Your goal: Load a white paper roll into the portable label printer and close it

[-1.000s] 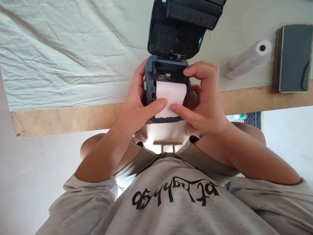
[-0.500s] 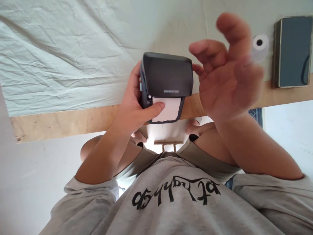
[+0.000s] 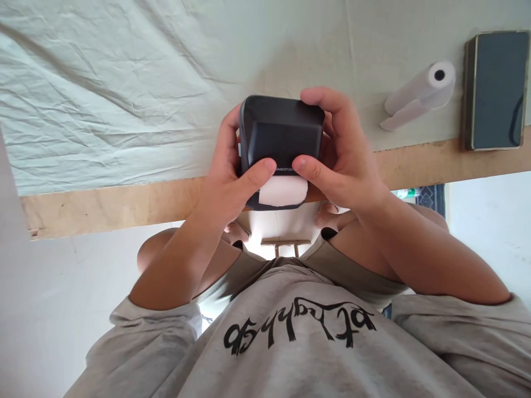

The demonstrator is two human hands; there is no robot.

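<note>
Between both hands is a small dark label printer (image 3: 286, 135), held at the table's near edge. White label paper (image 3: 283, 191) sticks out from beneath its lid, on the side towards me. My left hand (image 3: 230, 166) grips the printer's left side, its thumb resting on the front of the lid. On the opposite side, my right hand (image 3: 346, 152) wraps round the printer, with its thumb pressed on the lid's front edge and a finger over the far right corner. The other fingers of both hands are partly hidden behind the body.
A white paper roll (image 3: 418, 94) stands on the cloth-covered table (image 3: 124, 83), a loose flap at its side. Right of it is a dark box-like thing with a glossy top (image 3: 498, 91). A bare wooden edge (image 3: 108, 205) runs along the table front.
My right hand has come in from the right, where it was raised open, and has taken hold of the printer. The lid sits lower over the paper, and my left thumb has shifted onto it.
</note>
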